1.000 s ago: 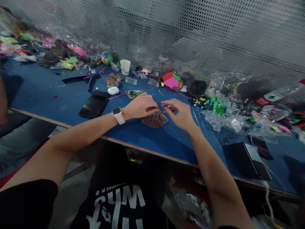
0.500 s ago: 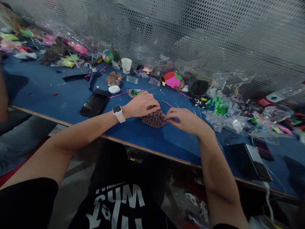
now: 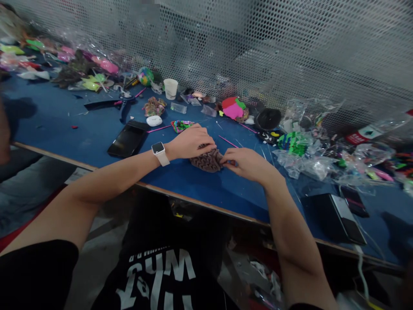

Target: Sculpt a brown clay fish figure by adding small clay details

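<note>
A brown lump that looks like modelling clay [image 3: 206, 162], covered in wavy ridges, sits on the blue table in front of me. My left hand [image 3: 195, 141], with a white-banded smartwatch [image 3: 158, 149] on its wrist, curls over the top of the lump and grips it. At the lump's right edge, my right hand [image 3: 243, 162] has thumb and fingertips pinched against the clay. Whatever lies between those fingertips is too small to see. Just behind my left hand is a multicoloured clay piece [image 3: 181, 125], and a thin pink stick [image 3: 228, 141] lies beyond the lump.
A black phone [image 3: 128, 138] and a white oval case [image 3: 154, 121] lie left. Behind stand a paper cup [image 3: 171, 88] and a pink-and-red clay piece [image 3: 233, 108]. Plastic wrappers [image 3: 318, 165] and a black box [image 3: 334, 217] are right. Perforated metal sheeting [image 3: 258, 47] rises along the back.
My right hand has shifted very slightly left, staying pinched at the lump's edge. The left hand keeps its hold, and the view has moved a little.
</note>
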`<control>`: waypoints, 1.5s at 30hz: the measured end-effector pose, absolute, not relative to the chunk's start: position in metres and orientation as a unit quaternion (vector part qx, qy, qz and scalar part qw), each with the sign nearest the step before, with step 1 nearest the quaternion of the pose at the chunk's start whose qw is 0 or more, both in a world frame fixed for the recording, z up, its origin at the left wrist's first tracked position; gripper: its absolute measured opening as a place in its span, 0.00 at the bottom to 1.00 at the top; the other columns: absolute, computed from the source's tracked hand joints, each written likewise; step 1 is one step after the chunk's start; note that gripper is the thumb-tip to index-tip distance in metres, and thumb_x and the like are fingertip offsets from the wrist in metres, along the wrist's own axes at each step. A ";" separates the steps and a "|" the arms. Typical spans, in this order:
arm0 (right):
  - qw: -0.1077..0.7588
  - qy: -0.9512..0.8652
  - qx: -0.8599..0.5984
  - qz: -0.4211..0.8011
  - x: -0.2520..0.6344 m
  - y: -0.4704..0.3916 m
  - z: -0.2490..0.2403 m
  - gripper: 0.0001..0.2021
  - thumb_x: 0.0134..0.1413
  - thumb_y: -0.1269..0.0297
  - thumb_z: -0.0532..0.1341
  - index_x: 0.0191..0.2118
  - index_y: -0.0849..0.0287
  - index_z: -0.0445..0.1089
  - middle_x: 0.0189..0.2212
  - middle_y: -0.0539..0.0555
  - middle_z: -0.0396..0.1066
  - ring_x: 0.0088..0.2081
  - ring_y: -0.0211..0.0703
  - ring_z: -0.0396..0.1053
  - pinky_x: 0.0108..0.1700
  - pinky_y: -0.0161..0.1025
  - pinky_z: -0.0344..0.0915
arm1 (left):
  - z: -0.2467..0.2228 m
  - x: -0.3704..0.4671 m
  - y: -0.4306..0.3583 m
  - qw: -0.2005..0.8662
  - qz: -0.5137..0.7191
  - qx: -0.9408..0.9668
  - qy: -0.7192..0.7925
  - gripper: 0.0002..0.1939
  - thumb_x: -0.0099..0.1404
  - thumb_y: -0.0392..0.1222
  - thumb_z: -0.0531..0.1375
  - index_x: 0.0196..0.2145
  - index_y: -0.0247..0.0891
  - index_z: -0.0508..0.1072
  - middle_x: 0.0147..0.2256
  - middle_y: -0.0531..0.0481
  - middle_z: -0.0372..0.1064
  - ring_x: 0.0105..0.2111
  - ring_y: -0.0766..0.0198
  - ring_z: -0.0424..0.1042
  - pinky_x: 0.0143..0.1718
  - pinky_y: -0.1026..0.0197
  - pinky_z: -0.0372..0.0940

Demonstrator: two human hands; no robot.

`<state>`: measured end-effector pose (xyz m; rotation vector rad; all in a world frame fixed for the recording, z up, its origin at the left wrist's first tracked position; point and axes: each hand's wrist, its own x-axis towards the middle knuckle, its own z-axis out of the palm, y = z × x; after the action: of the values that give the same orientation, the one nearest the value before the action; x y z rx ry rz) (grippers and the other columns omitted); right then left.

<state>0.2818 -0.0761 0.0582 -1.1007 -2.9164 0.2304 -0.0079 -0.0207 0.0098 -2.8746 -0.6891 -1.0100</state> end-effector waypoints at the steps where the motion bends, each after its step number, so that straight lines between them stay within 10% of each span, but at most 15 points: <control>1: 0.009 -0.933 -0.352 0.073 0.282 -0.076 0.058 0.10 0.75 0.71 0.64 0.48 0.55 0.84 0.46 0.57 0.84 0.44 0.51 0.80 0.45 0.44 0.64 | 0.010 -0.008 -0.021 0.005 -0.326 -0.919 -0.220 0.22 0.88 0.52 0.56 0.46 0.42 0.87 0.38 0.45 0.85 0.43 0.53 0.79 0.50 0.49 0.63; 16: 0.004 -0.905 -0.423 0.053 0.275 -0.081 0.064 0.06 0.66 0.62 0.77 0.40 0.53 0.80 0.36 0.51 0.83 0.38 0.48 0.77 0.40 0.43 0.59 | 0.010 -0.008 -0.021 0.008 -0.307 -0.925 -0.224 0.25 0.89 0.54 0.52 0.46 0.42 0.86 0.38 0.44 0.86 0.44 0.52 0.80 0.51 0.48 0.65; 45: 0.019 -0.936 -0.348 0.056 0.275 -0.077 0.062 0.11 0.66 0.69 0.69 0.44 0.51 0.91 0.41 0.52 0.89 0.40 0.49 0.82 0.42 0.44 0.66 | 0.013 -0.011 -0.021 -0.013 -0.328 -0.918 -0.223 0.23 0.88 0.54 0.56 0.46 0.43 0.88 0.38 0.44 0.85 0.44 0.53 0.79 0.51 0.48 0.67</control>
<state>0.2754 -0.0775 0.0616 -1.0796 -2.9039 0.1746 -0.0114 -0.0214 0.0131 -2.9083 -0.7067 -1.0397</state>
